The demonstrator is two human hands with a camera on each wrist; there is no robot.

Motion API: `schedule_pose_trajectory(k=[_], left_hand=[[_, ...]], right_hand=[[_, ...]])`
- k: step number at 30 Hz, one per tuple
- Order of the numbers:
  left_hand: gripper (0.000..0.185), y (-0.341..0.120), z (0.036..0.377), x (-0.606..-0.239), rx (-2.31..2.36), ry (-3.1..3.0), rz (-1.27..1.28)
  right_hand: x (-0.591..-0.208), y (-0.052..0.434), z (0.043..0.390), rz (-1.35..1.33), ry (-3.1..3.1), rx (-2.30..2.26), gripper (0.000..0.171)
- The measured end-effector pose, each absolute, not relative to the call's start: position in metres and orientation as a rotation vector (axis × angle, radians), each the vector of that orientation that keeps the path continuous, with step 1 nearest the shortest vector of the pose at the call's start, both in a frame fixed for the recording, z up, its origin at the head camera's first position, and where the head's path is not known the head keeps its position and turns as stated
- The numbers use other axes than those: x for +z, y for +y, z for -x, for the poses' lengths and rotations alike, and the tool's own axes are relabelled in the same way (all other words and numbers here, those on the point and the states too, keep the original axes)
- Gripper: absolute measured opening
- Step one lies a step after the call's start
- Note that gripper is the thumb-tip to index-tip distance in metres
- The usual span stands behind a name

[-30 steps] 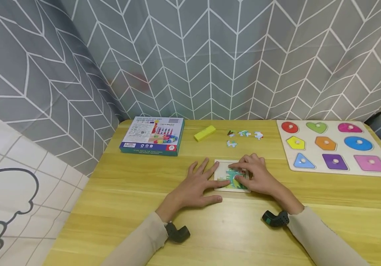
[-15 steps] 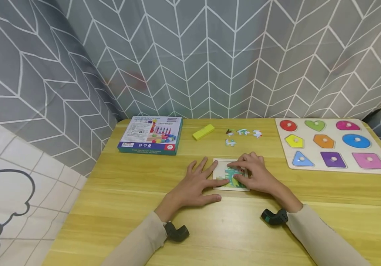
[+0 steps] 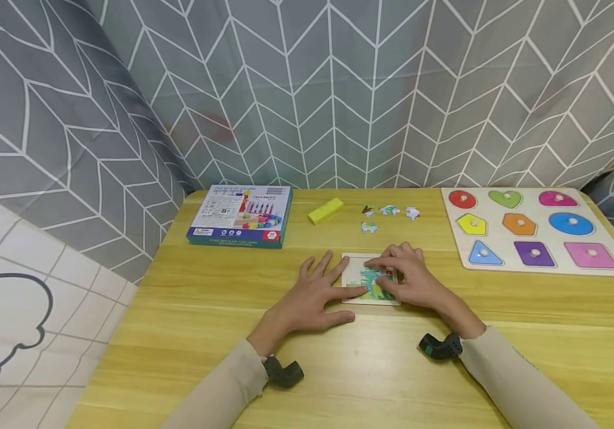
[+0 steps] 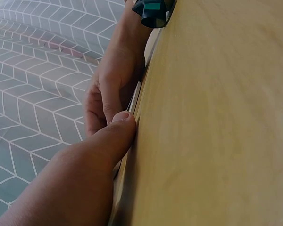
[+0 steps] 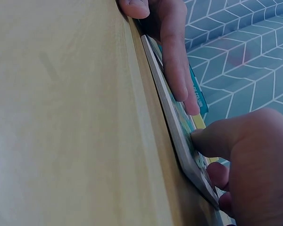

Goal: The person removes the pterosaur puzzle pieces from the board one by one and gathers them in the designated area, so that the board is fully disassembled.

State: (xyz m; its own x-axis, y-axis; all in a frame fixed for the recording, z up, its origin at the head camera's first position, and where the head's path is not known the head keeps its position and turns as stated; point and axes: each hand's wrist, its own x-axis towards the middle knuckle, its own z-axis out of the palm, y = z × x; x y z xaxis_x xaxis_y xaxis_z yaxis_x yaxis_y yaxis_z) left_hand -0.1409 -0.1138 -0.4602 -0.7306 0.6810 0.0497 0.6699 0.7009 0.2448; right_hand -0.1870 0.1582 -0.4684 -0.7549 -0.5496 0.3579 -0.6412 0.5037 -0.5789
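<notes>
A small jigsaw tray point(image 3: 351, 275) with a pale rim lies flat on the table, partly filled with green and teal pieces. My left hand point(image 3: 307, 302) spreads its straight fingers over the tray's left side, index fingertip on the picture. From the right, my right hand point(image 3: 413, 279) pinches a jigsaw piece point(image 3: 372, 274) in the tray between thumb and bent index finger; the hand covers part of it. The right wrist view shows the right thumb point(image 5: 205, 141) down on the picture. Several loose jigsaw pieces point(image 3: 369, 227) lie beyond the tray.
A boxed bead set point(image 3: 241, 215) lies at the back left, with a yellow block point(image 3: 325, 211) beside it. At the back right is a wooden knob-puzzle board point(image 3: 545, 269) with coloured shapes. A patterned grey curtain point(image 3: 307, 89) hangs behind the table point(image 3: 221, 286).
The whole head view shifts slightly up and left. Both hands stay in nearly the same place on the tray, and the loose pieces have not moved on the table.
</notes>
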Motion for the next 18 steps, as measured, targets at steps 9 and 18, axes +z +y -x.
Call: schedule_pose_trajectory(k=[9, 18], left_hand=[[0.055, -0.114, 0.1405, -0.4598, 0.383, 2.854, -1.128], [0.055, -0.1141, 0.1402, -0.4606, 0.387, 2.857, -1.133]], right_hand=[[-0.4679, 0.1586, 0.1878, -1.03, -2.642, 1.108, 0.032], [-0.4674, 0.1605, 0.1872, -1.053, -2.611, 1.14, 0.032]])
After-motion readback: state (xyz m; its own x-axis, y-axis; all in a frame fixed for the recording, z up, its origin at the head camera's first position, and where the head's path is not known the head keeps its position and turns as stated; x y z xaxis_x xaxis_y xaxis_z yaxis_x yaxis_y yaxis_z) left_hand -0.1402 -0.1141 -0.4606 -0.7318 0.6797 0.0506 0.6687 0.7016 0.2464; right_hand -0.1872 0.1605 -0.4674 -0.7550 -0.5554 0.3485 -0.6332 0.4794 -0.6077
